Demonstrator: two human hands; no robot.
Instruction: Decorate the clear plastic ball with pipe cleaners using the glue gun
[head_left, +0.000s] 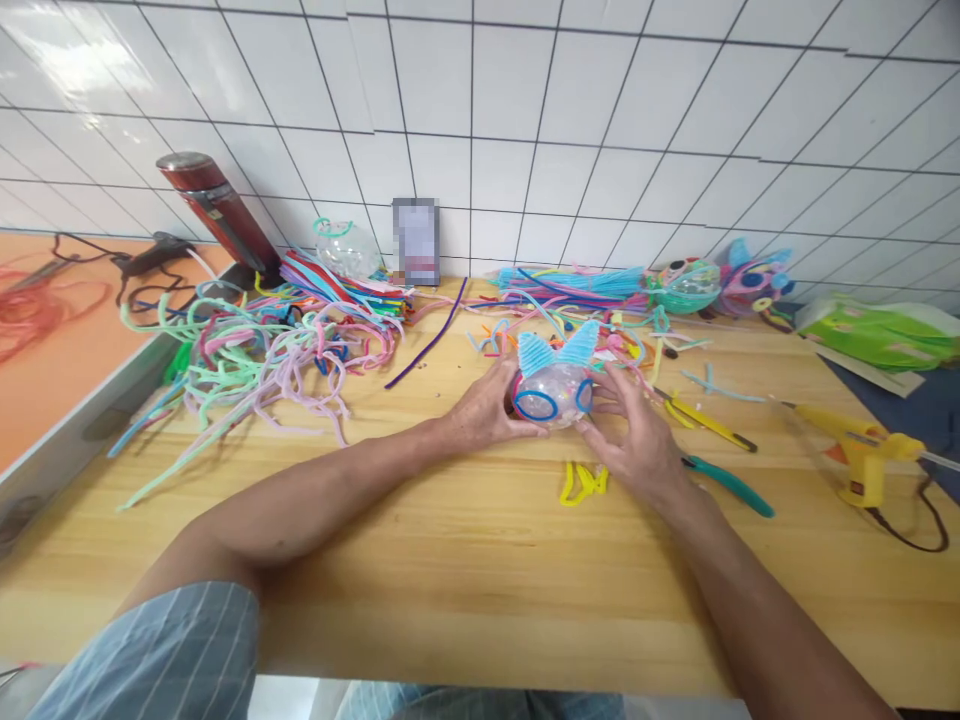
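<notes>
The left hand (pixel 487 405) and right hand (pixel 637 432) cup a clear ball (pixel 562 388) from either side, nearer the counter's (pixel 450 580) back edge than its front. It looks light, slick, easily dented; I'd grip its sides, sparing the soft blue ears (pixel 577 347).

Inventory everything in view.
Eared ball: 1, clear-blue, centre
Ringed ball: 1, clear, rear
Decorated balls: 2, multicoloured, rear
Pipe cleaners: many, multicoloured, rear and left
Bent strips: several, yellow, centre
Glue gun: 1, yellow, right
Pliers: 1, teal, right
Slim tool: 1, yellow, right
Flask: 1, red, left
Phone: 1, blurred, wall
Packet: 1, green, right
Strands: uncounted, red, left
Panel: 1, orange, left
Table: 1, tan, below
Wall: 1, white, behind
Sleeve: 1, blue, left
Left hand: 1, on ball
Right hand: 1, on ball
</notes>
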